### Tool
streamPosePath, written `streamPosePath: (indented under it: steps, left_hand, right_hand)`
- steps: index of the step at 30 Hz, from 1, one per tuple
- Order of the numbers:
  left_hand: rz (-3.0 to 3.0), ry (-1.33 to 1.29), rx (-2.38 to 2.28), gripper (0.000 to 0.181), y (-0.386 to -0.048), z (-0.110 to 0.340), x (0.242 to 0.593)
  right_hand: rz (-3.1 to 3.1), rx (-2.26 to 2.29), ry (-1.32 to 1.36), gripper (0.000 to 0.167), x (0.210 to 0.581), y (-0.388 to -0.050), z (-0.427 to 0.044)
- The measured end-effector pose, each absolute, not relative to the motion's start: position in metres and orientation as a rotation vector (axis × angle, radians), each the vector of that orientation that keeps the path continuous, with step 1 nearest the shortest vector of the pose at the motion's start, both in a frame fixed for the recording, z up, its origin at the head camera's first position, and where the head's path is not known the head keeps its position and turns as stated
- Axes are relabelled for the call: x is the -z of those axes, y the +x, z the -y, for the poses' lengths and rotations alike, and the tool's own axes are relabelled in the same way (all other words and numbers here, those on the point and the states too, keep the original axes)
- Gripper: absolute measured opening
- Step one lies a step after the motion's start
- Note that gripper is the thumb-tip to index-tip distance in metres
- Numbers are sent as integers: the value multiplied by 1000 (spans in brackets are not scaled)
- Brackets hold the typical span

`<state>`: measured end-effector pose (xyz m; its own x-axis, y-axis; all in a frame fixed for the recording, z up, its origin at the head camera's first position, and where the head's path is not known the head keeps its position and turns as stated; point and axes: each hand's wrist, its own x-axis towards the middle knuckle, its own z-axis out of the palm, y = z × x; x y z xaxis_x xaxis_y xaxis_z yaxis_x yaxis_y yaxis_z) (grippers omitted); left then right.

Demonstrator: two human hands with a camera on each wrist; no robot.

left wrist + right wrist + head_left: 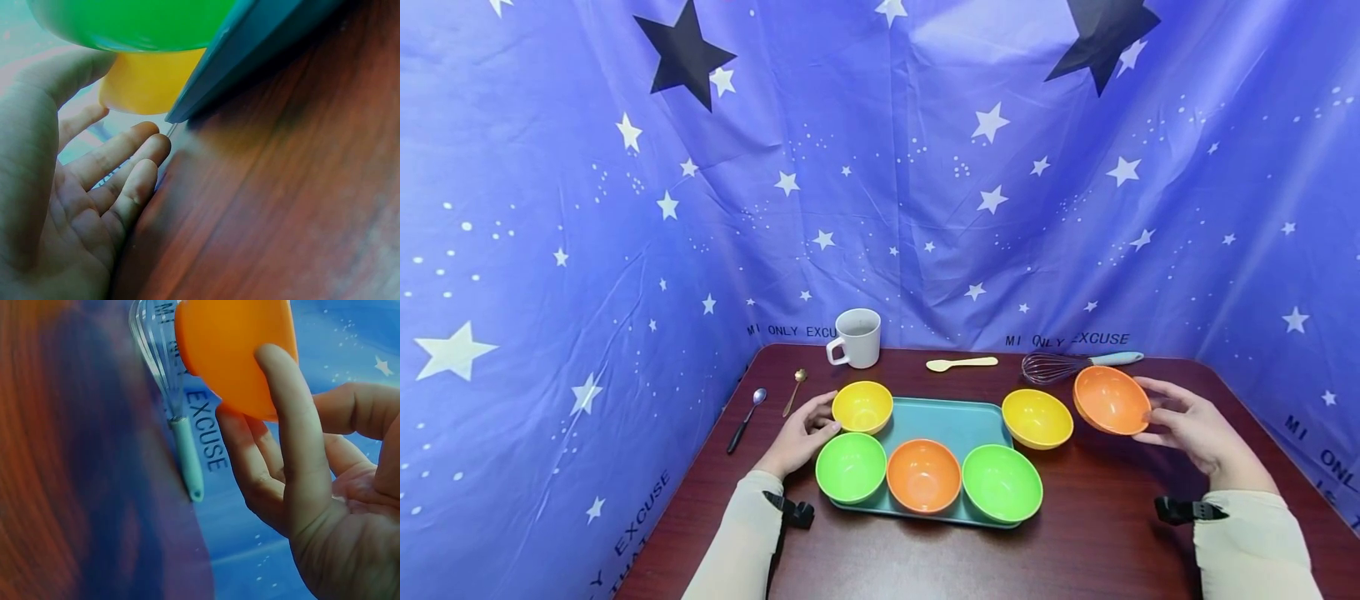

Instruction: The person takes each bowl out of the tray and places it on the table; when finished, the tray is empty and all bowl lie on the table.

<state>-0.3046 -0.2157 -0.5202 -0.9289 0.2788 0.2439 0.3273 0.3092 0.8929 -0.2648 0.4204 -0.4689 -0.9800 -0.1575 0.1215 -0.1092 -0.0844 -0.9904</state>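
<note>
Clearly, the right hand is grasping the tilted orange bowl by its right side, thumb and fingers about the rim, and holds it up off the bench near the whisk. The left hand lies at the outer side of the left yellow bowl, thumb and forefinger against it and the other fingers loosely spread; whether it grips or merely touches, I cannot tell.

That yellow bowl sits at the far left corner of the teal tray. Along the tray's near side stand, from left to right, the left green bowl, the middle orange bowl and the right green bowl. Another yellow bowl lies between the tray's right edge and the raised bowl. All six bowls show their bare inner surfaces. At the back, the white mug stands upright, its contents too shadowed to make out. Left of the left hand lie a dark-handled spoon and a small golden spoon; a cream spoon rests behind the tray.
</note>
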Motion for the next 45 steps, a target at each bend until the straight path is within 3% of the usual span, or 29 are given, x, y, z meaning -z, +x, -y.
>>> streamPosePath:
  steps: [24,45]
  left_hand:
    - [2507,-595,1723,58,-305,216,520]
    - [2501,-627,1723,58,-306,218,519]
  right_hand:
    - [-2304,1899,11,38,494,-263,-436]
    - [-2432,1727,72,50,494,-263,-435]
